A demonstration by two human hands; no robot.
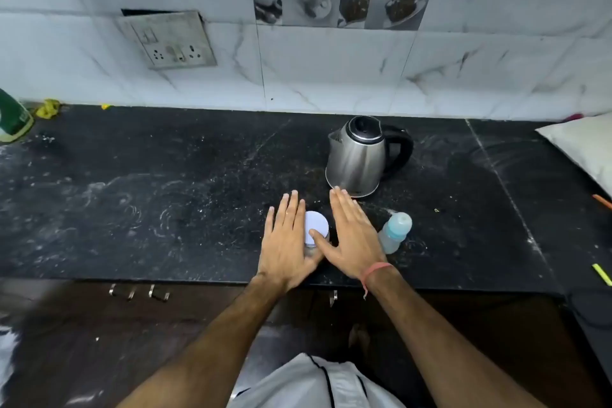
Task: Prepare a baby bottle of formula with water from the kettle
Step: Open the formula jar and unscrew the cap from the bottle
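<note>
White-lidded jar (316, 229) sat between flat, empty left hand (287, 242) and right hand (356, 235), kettle (356, 157) and bottle (395, 231) within reach.

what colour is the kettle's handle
Black, on the steel kettle; its handle shows clearly in the head view.

Honestly nothing readable here. The green bottle (13, 119) at the far left edge has a label, but it's way too blurry to make out. The kettle (357, 156) and baby bottle (395, 232) show no legible markings either.
</note>
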